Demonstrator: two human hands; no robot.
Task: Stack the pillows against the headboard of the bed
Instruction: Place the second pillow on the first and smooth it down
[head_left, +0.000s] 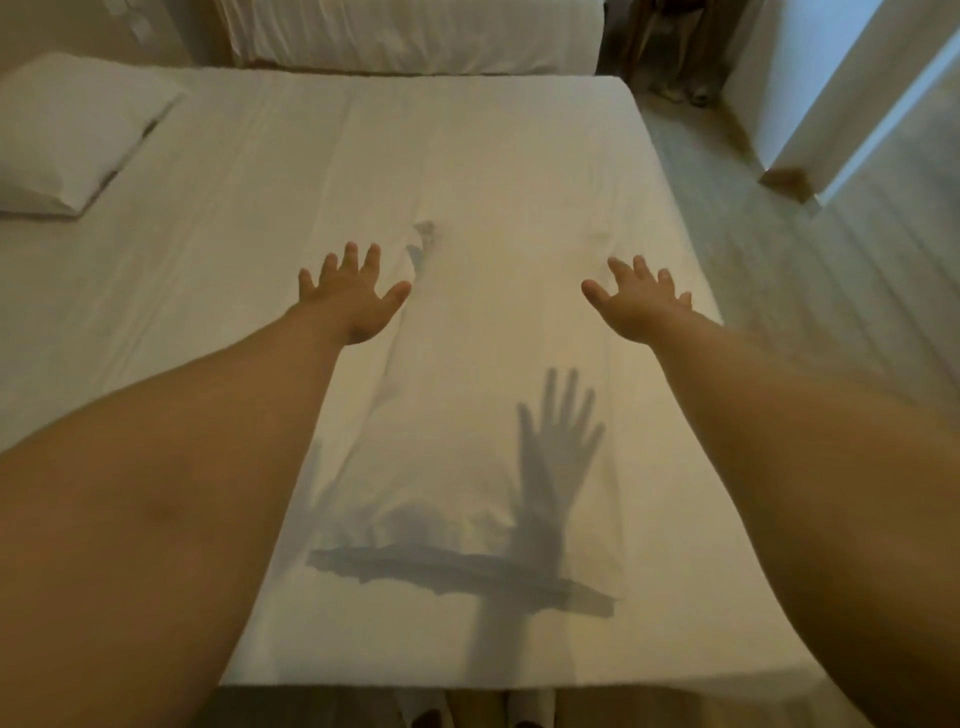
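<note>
white pillow (78, 140) lies at the bed's (363, 171) far left edge. my left hand (353, 296) and right hand (636, 306) hover spread wide, holding nothing. it looks soft and light; i'd grip its two short ends.

No text, label or number can be read anywhere

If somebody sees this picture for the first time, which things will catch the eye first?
First, the two bare hands: the left hand and the right hand, both reaching forward with spread fingers over the wide white bed sheet, holding nothing. Next, the dark hand shadow on the near sheet. Last, the white rectangular pillow at far left.
</note>
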